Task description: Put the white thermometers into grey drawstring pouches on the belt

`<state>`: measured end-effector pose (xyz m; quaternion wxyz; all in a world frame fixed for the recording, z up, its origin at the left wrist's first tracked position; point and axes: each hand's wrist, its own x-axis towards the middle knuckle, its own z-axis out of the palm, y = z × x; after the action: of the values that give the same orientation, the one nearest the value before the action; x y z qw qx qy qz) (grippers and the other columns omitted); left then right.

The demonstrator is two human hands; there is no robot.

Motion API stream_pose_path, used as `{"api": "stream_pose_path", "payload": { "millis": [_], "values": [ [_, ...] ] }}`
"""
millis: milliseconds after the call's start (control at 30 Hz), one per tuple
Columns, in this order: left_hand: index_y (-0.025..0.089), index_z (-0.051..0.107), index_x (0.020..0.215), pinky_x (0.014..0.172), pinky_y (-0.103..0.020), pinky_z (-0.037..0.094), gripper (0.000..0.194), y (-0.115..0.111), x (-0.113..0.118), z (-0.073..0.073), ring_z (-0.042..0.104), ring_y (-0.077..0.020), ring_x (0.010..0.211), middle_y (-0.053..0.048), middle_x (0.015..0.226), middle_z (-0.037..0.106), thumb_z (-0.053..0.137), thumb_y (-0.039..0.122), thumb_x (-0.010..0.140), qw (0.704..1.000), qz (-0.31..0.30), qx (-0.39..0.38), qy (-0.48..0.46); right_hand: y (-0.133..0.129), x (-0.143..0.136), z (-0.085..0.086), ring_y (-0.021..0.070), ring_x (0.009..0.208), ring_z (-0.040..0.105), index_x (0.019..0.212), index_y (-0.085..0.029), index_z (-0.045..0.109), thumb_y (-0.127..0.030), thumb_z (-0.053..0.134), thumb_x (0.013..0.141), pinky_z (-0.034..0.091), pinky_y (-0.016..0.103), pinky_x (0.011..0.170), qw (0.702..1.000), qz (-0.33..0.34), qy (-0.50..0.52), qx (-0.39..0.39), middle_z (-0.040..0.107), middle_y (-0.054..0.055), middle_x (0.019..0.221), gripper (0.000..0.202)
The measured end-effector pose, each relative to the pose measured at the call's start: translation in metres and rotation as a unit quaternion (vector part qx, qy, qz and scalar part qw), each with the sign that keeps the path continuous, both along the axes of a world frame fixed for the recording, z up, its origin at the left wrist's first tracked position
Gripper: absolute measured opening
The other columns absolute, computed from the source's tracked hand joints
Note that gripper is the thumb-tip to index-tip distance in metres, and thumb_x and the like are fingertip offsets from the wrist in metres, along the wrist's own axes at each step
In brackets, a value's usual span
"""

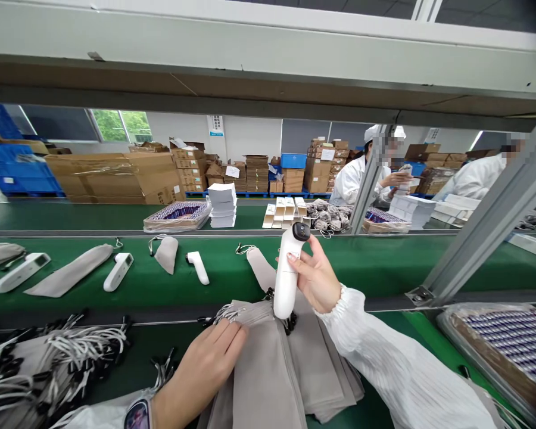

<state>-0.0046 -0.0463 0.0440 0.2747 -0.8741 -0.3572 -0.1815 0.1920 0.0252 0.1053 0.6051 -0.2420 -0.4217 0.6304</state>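
A white handheld infrared thermometer [286,280] with a dark sensor tip is upright in my right hand [316,275], fingers and thumb closed around its upper part. Below it lies a fanned stack of grey drawstring pouches [268,369] with white cords and black cord stoppers. My left hand [214,351] rests at the corded top end of that stack, its fingers bent together over the cloth; whether it pinches a pouch is hidden. Just behind the thermometer, another grey pouch [259,268] lies on the green conveyor belt.
On the belt [232,292] lie more thermometers [118,271] and pouches [74,271]. Corded pouches [49,369] are heaped at left. A tray of batteries [513,339] sits at right. A slanted metal post [486,208] and overhead shelf [250,53] frame the space. Two co-workers [352,179] work across.
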Motion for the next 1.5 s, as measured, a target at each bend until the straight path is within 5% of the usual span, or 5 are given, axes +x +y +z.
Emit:
{"api": "stream_pose_path", "payload": {
  "millis": [333, 600, 800, 1267, 1500],
  "values": [
    [0.010, 0.055, 0.096, 0.070, -0.031, 0.044, 0.032, -0.005, -0.002, -0.013, 0.056, -0.0182, 0.078, -0.009, 0.081, 0.061, 0.026, 0.003, 0.083, 0.998, -0.008, 0.057, 0.005, 0.002, 0.005, -0.012, 0.0178, 0.081, 0.057, 0.117, -0.031, 0.030, -0.021, 0.065, 0.064, 0.047, 0.036, 0.070, 1.000, -0.014, -0.002, -0.020, 0.060, 0.000, 0.089, 0.064],
    [0.011, 0.047, 0.110, 0.072, -0.032, 0.044, 0.030, -0.007, -0.009, -0.026, 0.055, -0.0182, 0.078, -0.008, 0.086, 0.058, 0.036, 0.007, 0.082, 0.999, 0.015, -0.030, 0.003, 0.002, 0.006, -0.014, 0.0176, 0.080, 0.057, 0.118, -0.031, 0.029, -0.022, 0.065, 0.064, 0.048, 0.035, 0.068, 0.999, -0.029, -0.003, -0.013, 0.060, 0.000, 0.087, 0.065],
    [0.014, 0.055, 0.092, 0.066, -0.030, 0.041, 0.025, -0.005, -0.004, -0.026, 0.053, -0.0167, 0.072, -0.006, 0.079, 0.057, 0.032, 0.009, 0.084, 0.999, 0.020, -0.027, -0.002, 0.005, 0.004, -0.016, 0.0182, 0.083, 0.057, 0.119, -0.032, 0.030, -0.023, 0.065, 0.063, 0.048, 0.037, 0.071, 0.999, -0.034, -0.002, -0.018, 0.059, 0.001, 0.091, 0.066],
    [0.019, 0.050, 0.081, 0.065, -0.025, 0.032, 0.020, 0.008, 0.042, 0.070, 0.041, -0.0121, 0.070, 0.000, 0.078, 0.049, 0.032, 0.018, 0.087, 0.962, -0.102, -0.243, -0.065, -0.021, 0.012, 0.014, 0.0174, 0.089, 0.055, 0.123, -0.044, 0.014, -0.026, 0.065, 0.065, 0.049, 0.039, 0.073, 0.994, -0.093, 0.030, 0.051, 0.053, -0.001, 0.097, 0.079],
    [0.018, 0.046, 0.078, 0.067, -0.021, 0.036, 0.022, 0.034, 0.062, 0.100, 0.043, -0.0098, 0.073, 0.002, 0.078, 0.040, 0.028, 0.026, 0.089, 0.904, -0.092, -0.336, -0.248, -0.012, 0.029, 0.017, 0.0119, 0.074, 0.051, 0.090, -0.025, 0.050, -0.036, 0.057, 0.072, 0.044, 0.028, 0.070, 0.969, 0.024, -0.199, 0.146, 0.052, -0.002, 0.079, 0.022]
  ]
}}
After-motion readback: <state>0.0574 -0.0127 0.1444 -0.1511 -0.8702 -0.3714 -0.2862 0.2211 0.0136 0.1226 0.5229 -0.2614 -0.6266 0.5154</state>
